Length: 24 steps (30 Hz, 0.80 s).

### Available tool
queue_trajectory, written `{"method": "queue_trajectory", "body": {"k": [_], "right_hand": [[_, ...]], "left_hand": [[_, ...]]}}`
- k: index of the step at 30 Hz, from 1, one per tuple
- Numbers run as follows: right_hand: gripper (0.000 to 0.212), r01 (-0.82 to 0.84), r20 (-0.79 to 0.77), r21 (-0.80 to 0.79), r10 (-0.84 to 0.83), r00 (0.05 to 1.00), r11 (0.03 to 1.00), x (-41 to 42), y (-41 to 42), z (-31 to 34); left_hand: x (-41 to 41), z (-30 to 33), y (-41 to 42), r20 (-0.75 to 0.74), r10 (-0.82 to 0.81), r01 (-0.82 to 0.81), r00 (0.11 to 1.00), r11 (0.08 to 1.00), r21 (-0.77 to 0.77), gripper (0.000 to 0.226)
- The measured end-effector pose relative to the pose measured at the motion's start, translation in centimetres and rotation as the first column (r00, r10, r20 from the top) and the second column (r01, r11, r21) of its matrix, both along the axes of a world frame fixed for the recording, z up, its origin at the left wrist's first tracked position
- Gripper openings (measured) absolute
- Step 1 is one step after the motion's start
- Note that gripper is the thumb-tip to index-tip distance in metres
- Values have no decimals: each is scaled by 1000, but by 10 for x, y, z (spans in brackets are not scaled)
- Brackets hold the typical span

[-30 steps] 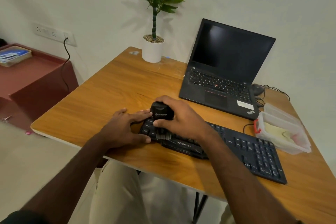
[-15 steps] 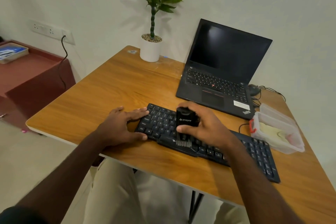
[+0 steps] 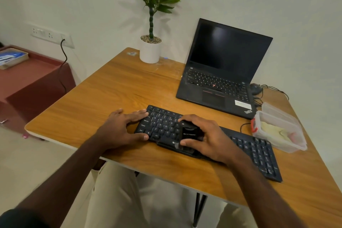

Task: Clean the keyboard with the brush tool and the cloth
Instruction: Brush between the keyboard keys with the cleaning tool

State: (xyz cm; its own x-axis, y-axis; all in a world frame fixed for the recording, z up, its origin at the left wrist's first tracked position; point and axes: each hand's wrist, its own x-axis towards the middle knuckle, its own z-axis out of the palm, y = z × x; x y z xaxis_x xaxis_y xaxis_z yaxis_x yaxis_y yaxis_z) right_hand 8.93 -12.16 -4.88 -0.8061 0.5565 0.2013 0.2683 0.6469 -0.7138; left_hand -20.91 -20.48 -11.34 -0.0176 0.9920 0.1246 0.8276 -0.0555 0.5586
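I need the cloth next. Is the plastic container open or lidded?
Open. The container has no lid on top; its clear lid lies behind it, and pale cloth-like material shows inside.

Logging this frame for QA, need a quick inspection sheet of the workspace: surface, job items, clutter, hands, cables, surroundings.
Surface: wooden table, small marks near the far edge.
Job's things: black keyboard lies near the front edge; brush tool stands on its left half; a pale cloth-like thing, cannot confirm, sits in the plastic box at its right.
Clutter: open laptop, screen dark; potted plant at the back.
Hands: left hand rests flat on the keyboard's left end; right hand grips the brush tool.
Cables: black cables by the mouse behind the box; one cord plugged into the wall socket.
Surroundings: red cabinet at left carrying a tray.
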Motion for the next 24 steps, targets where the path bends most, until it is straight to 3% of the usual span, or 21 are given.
{"method": "queue_trajectory", "body": {"k": [4, 8, 19, 24], "right_hand": [[48, 51, 30, -29, -50, 998, 998, 38, 9, 7], [48, 148, -75, -41, -150, 986, 988, 40, 8, 8], [46, 89, -152, 25, -84, 985, 996, -52, -15, -17], [46, 73, -145, 46, -65, 987, 996, -46, -10, -14]], "left_hand": [[-1, -1, 0, -1, 2, -2, 1000, 1000, -5, 103], [3, 3, -1, -2, 8, -8, 1000, 1000, -18, 105], [1, -1, 1, -13, 6, -6, 1000, 1000, -22, 99], [1, 1, 0, 3, 7, -7, 1000, 1000, -20, 102]]}}
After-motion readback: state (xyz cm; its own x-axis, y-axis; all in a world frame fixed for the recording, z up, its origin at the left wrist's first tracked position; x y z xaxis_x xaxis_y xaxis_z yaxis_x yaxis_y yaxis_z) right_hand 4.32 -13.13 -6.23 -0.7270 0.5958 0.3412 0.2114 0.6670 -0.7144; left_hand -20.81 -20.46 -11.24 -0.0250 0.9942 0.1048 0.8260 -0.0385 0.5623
